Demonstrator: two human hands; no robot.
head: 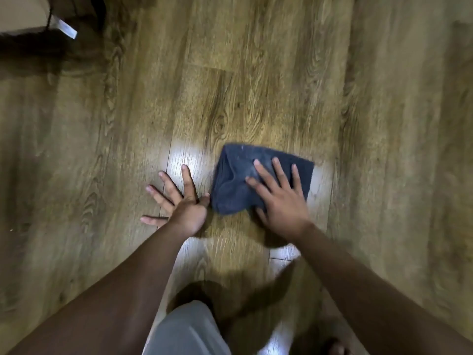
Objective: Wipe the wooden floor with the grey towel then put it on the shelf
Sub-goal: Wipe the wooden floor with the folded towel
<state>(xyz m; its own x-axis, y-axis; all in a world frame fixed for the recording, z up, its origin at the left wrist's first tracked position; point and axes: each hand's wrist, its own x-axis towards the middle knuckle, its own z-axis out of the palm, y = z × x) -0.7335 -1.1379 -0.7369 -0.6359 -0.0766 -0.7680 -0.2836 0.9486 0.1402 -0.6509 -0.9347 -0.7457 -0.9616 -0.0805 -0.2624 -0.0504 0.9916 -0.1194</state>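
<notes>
A folded dark grey towel (238,180) lies flat on the wooden floor (256,85) at the centre of the head view. My right hand (279,198) presses down on the towel's right half, palm flat and fingers spread over the cloth. Just left of the towel my left hand (179,201) rests flat on the bare boards with its fingers splayed, its thumb close to the towel's left edge. No shelf is in view.
A dark object with a white tag (65,28) sits at the top left corner beside a pale surface. My knee in light grey cloth (189,331) is at the bottom centre. Bright glare marks the boards around my hands.
</notes>
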